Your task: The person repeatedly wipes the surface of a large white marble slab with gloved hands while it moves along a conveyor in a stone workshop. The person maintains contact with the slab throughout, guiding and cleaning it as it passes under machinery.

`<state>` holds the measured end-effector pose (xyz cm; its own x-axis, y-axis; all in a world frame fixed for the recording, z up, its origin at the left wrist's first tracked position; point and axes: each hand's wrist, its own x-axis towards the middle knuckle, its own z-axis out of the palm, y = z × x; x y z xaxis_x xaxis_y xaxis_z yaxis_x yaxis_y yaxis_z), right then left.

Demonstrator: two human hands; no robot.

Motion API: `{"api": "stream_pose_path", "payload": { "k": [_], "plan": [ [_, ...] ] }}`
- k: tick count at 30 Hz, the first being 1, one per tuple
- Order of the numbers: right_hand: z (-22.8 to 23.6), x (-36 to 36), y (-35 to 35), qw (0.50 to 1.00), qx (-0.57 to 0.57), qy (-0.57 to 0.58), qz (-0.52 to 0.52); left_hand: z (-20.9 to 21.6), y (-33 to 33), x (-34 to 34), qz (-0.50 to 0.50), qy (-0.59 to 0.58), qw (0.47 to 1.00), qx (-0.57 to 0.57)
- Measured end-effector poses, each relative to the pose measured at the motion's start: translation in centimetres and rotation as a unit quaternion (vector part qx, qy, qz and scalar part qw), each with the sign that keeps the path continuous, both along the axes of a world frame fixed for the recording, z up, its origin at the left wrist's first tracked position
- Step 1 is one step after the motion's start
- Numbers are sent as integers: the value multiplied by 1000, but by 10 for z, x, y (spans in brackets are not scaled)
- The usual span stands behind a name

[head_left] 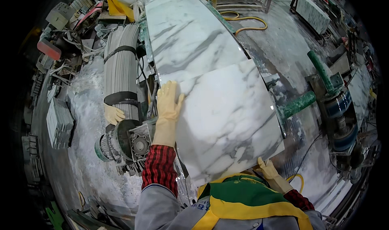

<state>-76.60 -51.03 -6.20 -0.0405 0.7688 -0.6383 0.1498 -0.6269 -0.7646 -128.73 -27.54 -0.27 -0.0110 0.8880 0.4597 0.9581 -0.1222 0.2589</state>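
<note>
A white marble slab with grey veins lies in front of me, its far part against or over a longer marble slab of like pattern; I cannot tell which. My left hand, in a cream rubber glove, lies along the near slab's left edge by its far corner. Its fingers are stretched out and the thumb is apart. At the near right edge my right hand, gloved alike, has its fingertips bent at the rim, and part of it is hidden under the slab.
Left of the slabs stand a strapped bundle of grey strips, a loose cream glove and a motor with gearbox. Stacked tiles stand farther left. A green roller juts out at right, near a machine. A yellow hose lies beyond.
</note>
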Motion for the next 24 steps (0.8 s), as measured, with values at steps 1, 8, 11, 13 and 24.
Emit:
{"api": "stream_pose_path", "payload": {
  "k": [1,8,11,13,24],
  "plan": [
    [-3,2,-1,1000,3,-10,0,-14,8,-16,2,-6,999,35],
    [4,6,-7,999,-40,-19,28,-24,34,-42,126,-604,787,-1],
    [-14,16,-17,993,33,-76,90,-32,27,-50,147,-404,902,-32],
    [-7,16,-16,993,4,-77,89,-27,25,-44,177,-375,909,-45],
    [-24,22,-25,997,-55,-33,31,23,60,5,-33,-218,974,-49]
  ]
}}
